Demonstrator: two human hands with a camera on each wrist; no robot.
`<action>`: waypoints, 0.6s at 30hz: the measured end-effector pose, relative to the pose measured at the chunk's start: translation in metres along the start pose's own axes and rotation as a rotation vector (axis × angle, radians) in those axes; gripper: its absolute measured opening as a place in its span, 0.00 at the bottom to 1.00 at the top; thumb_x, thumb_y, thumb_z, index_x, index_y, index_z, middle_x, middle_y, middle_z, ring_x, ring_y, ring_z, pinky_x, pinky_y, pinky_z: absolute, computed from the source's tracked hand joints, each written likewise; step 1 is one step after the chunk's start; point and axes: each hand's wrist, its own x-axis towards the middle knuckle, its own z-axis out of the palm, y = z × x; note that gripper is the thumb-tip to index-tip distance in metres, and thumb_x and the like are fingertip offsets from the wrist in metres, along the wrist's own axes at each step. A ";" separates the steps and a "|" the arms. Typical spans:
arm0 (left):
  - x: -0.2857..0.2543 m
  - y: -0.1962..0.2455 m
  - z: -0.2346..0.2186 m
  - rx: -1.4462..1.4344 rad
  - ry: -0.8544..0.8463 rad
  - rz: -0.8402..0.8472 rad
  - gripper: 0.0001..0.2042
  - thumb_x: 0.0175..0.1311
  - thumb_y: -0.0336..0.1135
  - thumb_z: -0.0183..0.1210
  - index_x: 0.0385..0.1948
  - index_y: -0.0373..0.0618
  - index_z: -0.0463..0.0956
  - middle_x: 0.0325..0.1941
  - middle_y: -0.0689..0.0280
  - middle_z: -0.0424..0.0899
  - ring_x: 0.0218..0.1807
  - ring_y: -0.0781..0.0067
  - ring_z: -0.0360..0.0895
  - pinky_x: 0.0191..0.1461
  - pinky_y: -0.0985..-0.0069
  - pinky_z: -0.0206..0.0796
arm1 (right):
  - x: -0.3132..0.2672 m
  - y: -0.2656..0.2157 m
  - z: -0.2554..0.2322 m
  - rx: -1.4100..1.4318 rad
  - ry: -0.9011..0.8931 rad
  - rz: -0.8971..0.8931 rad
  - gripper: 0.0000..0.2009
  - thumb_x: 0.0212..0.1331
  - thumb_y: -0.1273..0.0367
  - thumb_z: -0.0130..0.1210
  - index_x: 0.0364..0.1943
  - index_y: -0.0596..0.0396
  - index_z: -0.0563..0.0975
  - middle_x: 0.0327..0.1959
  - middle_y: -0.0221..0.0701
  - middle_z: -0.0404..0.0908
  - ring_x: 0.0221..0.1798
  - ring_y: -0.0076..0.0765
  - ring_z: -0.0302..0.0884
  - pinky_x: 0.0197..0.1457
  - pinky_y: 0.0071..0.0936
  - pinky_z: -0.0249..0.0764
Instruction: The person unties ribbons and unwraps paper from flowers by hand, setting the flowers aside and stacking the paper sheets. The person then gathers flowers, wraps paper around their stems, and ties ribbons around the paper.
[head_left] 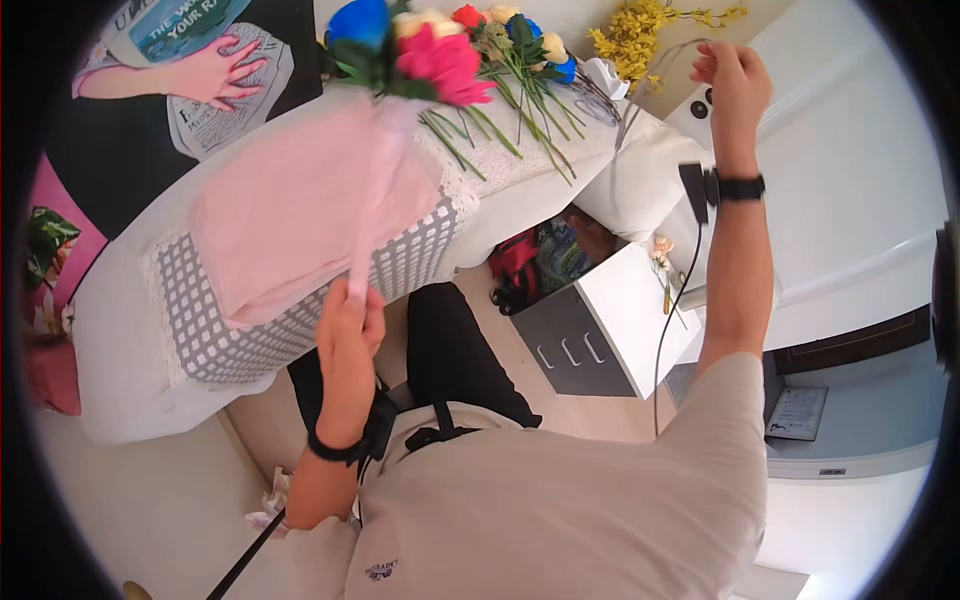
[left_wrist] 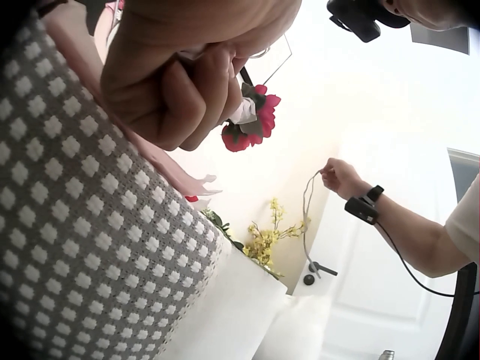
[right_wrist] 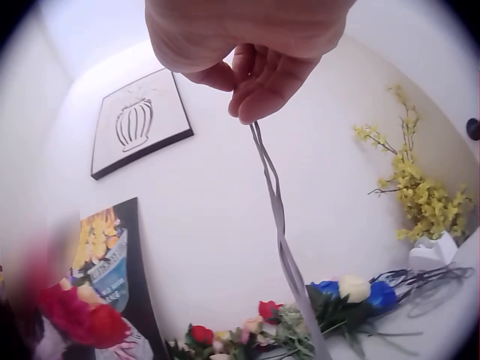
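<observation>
My left hand (head_left: 345, 345) grips the pink-wrapped stem (head_left: 365, 235) of a bouquet in the head view, with a pink flower (head_left: 445, 62) and a blue flower (head_left: 357, 22) at its top. Raised at the upper right, my right hand (head_left: 738, 95) pinches a thin grey ribbon (head_left: 625, 125). The right wrist view shows the ribbon (right_wrist: 279, 217) hanging in twisted strands below the fingertips. Curled fingers of the left hand (left_wrist: 187, 82) fill the top of the left wrist view, beside a red flower (left_wrist: 255, 124).
Folded pink paper (head_left: 280, 200) lies on a grey-and-white checked cloth (head_left: 210, 335). Loose flowers with green stems (head_left: 520, 115) lie behind it, near yellow blossoms (head_left: 630, 40). A drawer cabinet (head_left: 640, 330) stands below at the right, and a white door (head_left: 850, 170) is beyond.
</observation>
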 end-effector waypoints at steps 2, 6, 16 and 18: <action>-0.008 0.002 -0.007 0.006 0.016 -0.002 0.16 0.80 0.48 0.45 0.38 0.46 0.72 0.20 0.78 0.60 0.20 0.88 0.51 0.24 0.82 0.40 | 0.038 0.034 0.005 -0.070 0.001 0.007 0.14 0.66 0.66 0.61 0.36 0.69 0.82 0.32 0.39 0.90 0.30 0.30 0.87 0.33 0.28 0.81; -0.028 -0.003 -0.021 0.043 0.082 -0.047 0.15 0.80 0.47 0.46 0.36 0.47 0.71 0.22 0.77 0.61 0.22 0.88 0.53 0.26 0.83 0.41 | 0.108 0.121 0.021 -0.273 0.032 -0.031 0.12 0.68 0.65 0.59 0.36 0.63 0.80 0.29 0.43 0.86 0.25 0.40 0.85 0.31 0.37 0.79; -0.057 -0.027 -0.041 0.047 0.195 -0.216 0.16 0.77 0.49 0.45 0.35 0.47 0.71 0.26 0.75 0.66 0.22 0.87 0.58 0.25 0.84 0.44 | 0.122 0.192 0.034 -0.245 0.049 -0.117 0.14 0.62 0.64 0.60 0.28 0.63 0.85 0.24 0.34 0.88 0.28 0.28 0.86 0.36 0.26 0.81; -0.053 -0.029 -0.039 0.013 0.172 -0.236 0.16 0.76 0.49 0.44 0.35 0.47 0.71 0.26 0.75 0.67 0.21 0.87 0.58 0.25 0.84 0.44 | 0.087 0.221 0.025 -0.386 -0.107 0.008 0.18 0.59 0.60 0.60 0.20 0.60 0.85 0.19 0.34 0.87 0.24 0.27 0.84 0.33 0.27 0.78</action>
